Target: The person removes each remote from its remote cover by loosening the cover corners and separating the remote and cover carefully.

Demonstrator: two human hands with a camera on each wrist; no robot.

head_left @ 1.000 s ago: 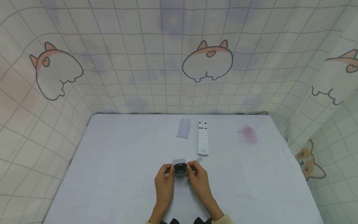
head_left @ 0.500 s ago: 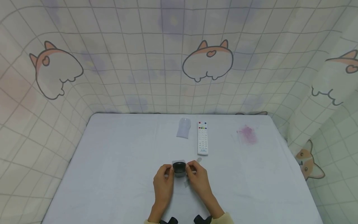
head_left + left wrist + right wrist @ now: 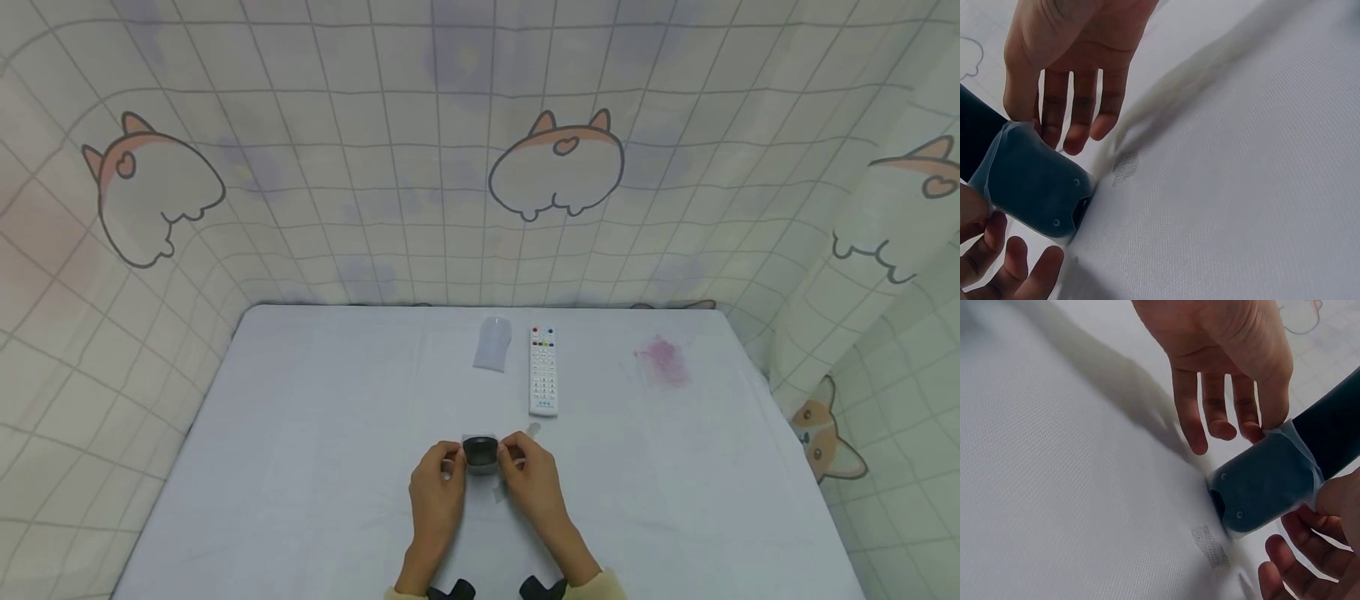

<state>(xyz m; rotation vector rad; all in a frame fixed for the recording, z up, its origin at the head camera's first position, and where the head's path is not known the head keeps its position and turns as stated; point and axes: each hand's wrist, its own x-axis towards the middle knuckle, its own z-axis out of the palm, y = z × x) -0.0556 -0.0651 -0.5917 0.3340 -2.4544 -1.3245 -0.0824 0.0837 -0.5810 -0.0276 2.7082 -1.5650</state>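
Note:
In the head view a dark, round-ended object (image 3: 481,448) stands between both hands near the table's front. The wrist views show it as long and dark, its lower part inside a tight translucent sleeve (image 3: 1035,181). Two small round marks and a dark notch show at the sleeve's low end, close over the cloth. My left hand (image 3: 437,492) pinches the sleeve's upper edge on one side between thumb and forefinger. Opposite it, my right hand (image 3: 531,482) pinches the other edge. The remaining fingers of both hands hang loosely. What kind of device is inside, I cannot tell.
Beyond the hands lie a white remote control (image 3: 543,371) and a flat translucent sleeve (image 3: 492,343). White cloth covers the table (image 3: 315,450), with a pink stain (image 3: 666,360) at the right. Patterned curtains (image 3: 360,167) hang around the back and sides.
The dark object has tilted slightly so more of its dark end faces the head camera, and less of the translucent rim shows behind it. Both hands keep their pinch, shifted slightly left.

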